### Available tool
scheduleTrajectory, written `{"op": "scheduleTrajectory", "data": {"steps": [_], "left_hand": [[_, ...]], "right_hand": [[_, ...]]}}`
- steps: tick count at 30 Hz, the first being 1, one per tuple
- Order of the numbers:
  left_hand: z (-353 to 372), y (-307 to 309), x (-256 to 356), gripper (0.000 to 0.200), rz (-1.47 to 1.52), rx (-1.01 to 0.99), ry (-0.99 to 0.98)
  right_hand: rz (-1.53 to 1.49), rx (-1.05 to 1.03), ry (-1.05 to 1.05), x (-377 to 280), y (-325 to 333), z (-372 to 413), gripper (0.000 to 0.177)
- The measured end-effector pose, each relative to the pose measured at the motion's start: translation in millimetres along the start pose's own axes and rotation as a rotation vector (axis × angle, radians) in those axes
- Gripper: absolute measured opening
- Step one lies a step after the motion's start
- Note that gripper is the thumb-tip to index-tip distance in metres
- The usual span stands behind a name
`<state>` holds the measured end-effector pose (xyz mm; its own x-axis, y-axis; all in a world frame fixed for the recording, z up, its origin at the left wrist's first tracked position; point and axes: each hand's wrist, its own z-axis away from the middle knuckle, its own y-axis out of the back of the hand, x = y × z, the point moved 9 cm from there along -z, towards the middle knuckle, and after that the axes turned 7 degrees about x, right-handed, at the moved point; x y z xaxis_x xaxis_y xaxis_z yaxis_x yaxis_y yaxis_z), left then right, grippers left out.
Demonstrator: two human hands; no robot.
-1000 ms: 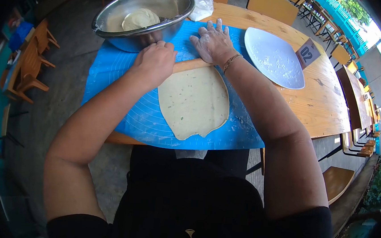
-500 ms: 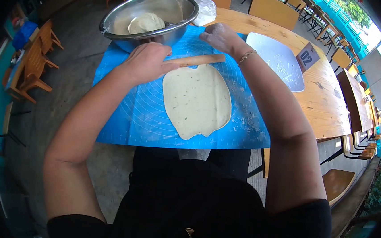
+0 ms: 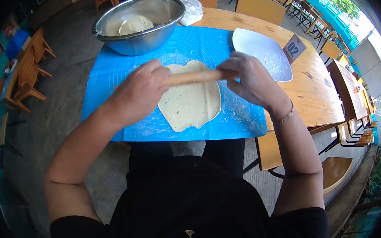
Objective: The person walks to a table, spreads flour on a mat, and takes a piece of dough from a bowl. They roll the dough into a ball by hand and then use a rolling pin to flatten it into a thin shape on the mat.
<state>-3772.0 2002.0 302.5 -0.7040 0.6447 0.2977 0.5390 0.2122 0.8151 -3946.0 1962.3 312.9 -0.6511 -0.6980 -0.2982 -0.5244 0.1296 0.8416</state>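
Observation:
A thin sheet of pale dough (image 3: 190, 105) with green flecks lies on a blue silicone mat (image 3: 126, 78) on a wooden table (image 3: 317, 97). A wooden rolling pin (image 3: 193, 77) crosses the dough's upper half. My left hand (image 3: 141, 92) grips its left end. My right hand (image 3: 249, 81) closes around its right end. Whether the pin rests on the dough or hovers just above it, I cannot tell.
A steel bowl (image 3: 161, 29) holding a ball of dough (image 3: 136, 24) stands at the mat's far left corner. A floured white plate (image 3: 263, 53) and a table sign marked 02 (image 3: 293, 49) sit to the right. Wooden chairs and benches surround the table.
The rolling pin has come back from the dough's far edge to over its upper half. My right hand, off the pin half a second ago, now grips its right end.

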Motion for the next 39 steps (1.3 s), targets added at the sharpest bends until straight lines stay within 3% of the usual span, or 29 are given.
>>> {"op": "scheduleTrajectory", "data": {"steps": [4,5,6,8,10,12,14,16,26,30,36,39], "left_hand": [[32.2,-18.3,24.1,0.022,0.108,-0.029,-0.067],[36.5,-30.4,18.8,0.028,0.103,-0.172,0.012],[39.5,-33.8,20.1,0.028,0.105,-0.173,0.011],[44.9,-43.8,24.3,0.051,-0.186,-0.186,-0.090],[44.7,-48.8,18.9,0.062,-0.170,-0.248,-0.056],[45.1,-57.5,13.0,0.073,-0.150,-0.322,-0.020],[36.7,-57.4,5.0,0.082,-0.212,-0.217,-0.004],[29.8,-60.6,-3.6,0.081,-0.232,-0.180,0.000],[0.2,-60.5,-45.4,0.065,-0.422,-0.040,0.088],[-9.7,-55.4,-55.3,0.064,-0.284,0.012,0.124],[-21.3,-42.0,-72.1,0.038,-0.351,0.063,0.221],[-29.9,-29.9,-67.9,0.027,-0.448,0.125,0.123]], "right_hand": [[-0.092,0.002,-0.053,-22.5,-9.1,52.7,0.035],[-0.093,0.000,-0.058,-24.2,-11.7,58.6,0.035],[-0.031,-0.050,-0.091,-21.0,-19.1,63.9,0.040],[0.033,-0.098,-0.123,-16.3,-29.5,71.4,0.044],[0.260,-0.003,-0.081,-15.3,-28.3,72.9,0.050],[0.292,0.005,-0.113,-12.1,-36.9,62.6,0.055],[0.323,0.012,-0.147,-4.4,-48.5,50.9,0.062],[0.436,0.040,-0.136,5.8,-59.6,37.9,0.070],[0.420,-0.010,-0.227,49.9,-84.7,-16.8,0.070],[0.447,-0.033,-0.231,65.3,-94.2,-36.0,0.070],[0.509,-0.129,-0.333,80.4,-102.7,-63.3,0.070],[0.534,-0.078,-0.332,88.4,-104.4,-76.3,0.070]]}}
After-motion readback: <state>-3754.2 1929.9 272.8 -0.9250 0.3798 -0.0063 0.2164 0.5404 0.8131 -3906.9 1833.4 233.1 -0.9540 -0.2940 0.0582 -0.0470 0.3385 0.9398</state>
